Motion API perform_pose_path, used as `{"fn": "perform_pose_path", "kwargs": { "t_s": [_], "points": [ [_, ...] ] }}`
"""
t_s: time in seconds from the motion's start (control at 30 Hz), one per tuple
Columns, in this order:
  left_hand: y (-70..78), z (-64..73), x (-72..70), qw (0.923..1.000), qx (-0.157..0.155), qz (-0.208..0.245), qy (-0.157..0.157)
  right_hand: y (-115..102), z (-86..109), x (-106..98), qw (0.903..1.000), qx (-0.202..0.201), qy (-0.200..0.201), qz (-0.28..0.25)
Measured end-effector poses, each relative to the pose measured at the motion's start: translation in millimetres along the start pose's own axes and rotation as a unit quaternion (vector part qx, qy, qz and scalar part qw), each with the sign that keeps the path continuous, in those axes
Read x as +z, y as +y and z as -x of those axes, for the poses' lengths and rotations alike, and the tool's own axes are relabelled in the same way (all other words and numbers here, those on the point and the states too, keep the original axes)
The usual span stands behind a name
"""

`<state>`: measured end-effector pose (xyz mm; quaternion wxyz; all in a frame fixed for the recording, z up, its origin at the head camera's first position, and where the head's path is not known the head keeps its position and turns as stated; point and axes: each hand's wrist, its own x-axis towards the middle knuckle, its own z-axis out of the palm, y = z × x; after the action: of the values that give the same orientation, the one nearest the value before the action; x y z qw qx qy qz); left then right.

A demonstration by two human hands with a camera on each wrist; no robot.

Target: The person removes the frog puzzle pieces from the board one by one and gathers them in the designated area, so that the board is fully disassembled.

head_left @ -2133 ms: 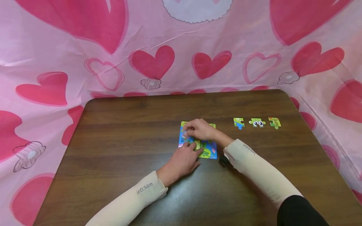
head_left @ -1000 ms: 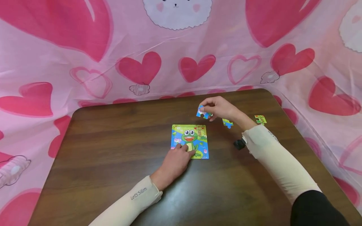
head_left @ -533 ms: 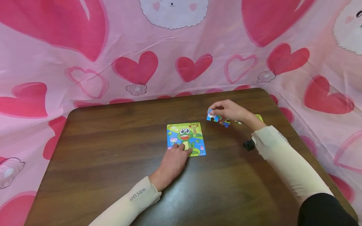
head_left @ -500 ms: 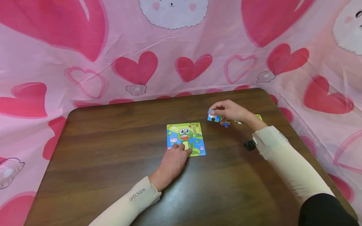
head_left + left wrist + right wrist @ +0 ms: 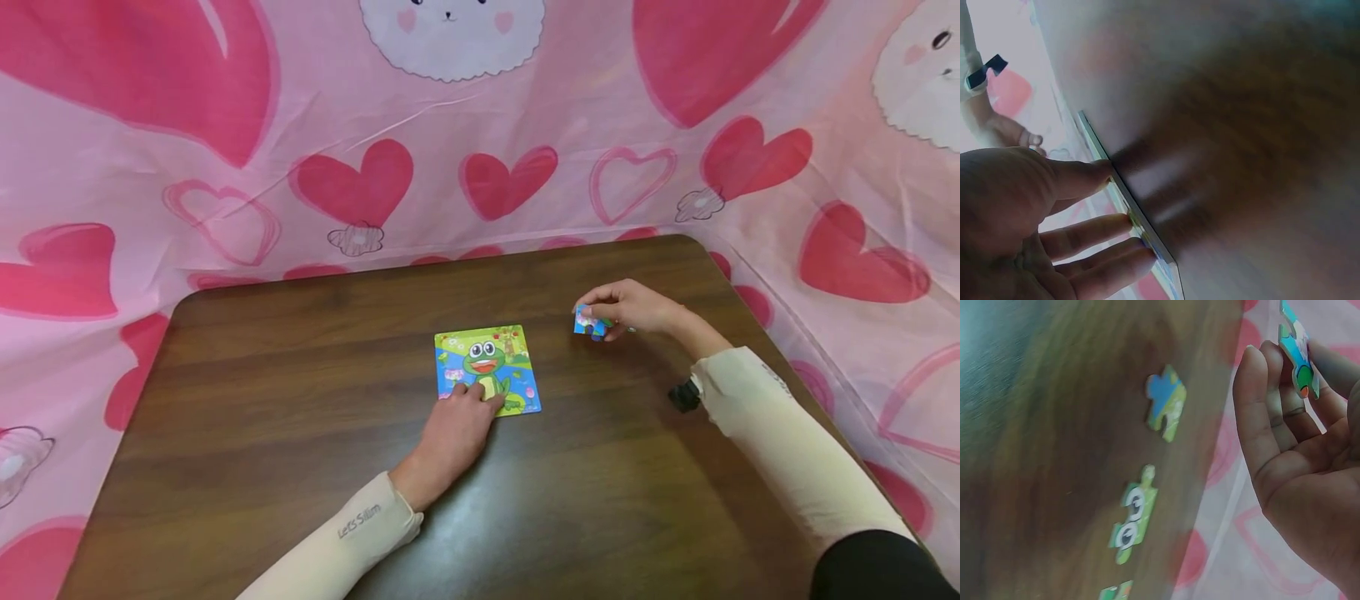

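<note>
Pinching a blue puzzle piece (image 5: 583, 324), the right hand (image 5: 636, 308) has moved farther right of the frog board (image 5: 487, 363). The left hand (image 5: 454, 429), unclenched, still rests on that board.

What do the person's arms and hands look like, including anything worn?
The left hand and right hand are ungloved. The left sleeve is cream, with dark handwritten lettering; the right sleeve is cream too, its writing too small to read. A black garment shows above it, and a small black device sits at the right wrist.
</note>
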<state>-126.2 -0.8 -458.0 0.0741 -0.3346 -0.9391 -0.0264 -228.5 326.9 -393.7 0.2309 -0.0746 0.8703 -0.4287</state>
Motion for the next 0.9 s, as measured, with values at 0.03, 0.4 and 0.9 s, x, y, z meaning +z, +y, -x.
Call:
{"fn": "perform_pose_path", "kwargs": {
  "t_s": [0.03, 0.4, 0.9],
  "points": [
    [-0.1, 0.2, 0.1, 1.0000, 0.000, 0.002, 0.000, 3, 0.3, 0, 1.0000, 0.001, -0.003, -0.002],
    [-0.9, -1.3, 1.3, 0.9998, 0.004, 0.013, 0.013, 31, 4.2, 4, 0.9993, 0.035, -0.012, -0.002],
    [3.8, -2.4, -1.6, 0.9992, -0.014, 0.037, -0.010, 50, 6.4, 17, 0.9957, 0.022, -0.036, 0.082]
  ]
}}
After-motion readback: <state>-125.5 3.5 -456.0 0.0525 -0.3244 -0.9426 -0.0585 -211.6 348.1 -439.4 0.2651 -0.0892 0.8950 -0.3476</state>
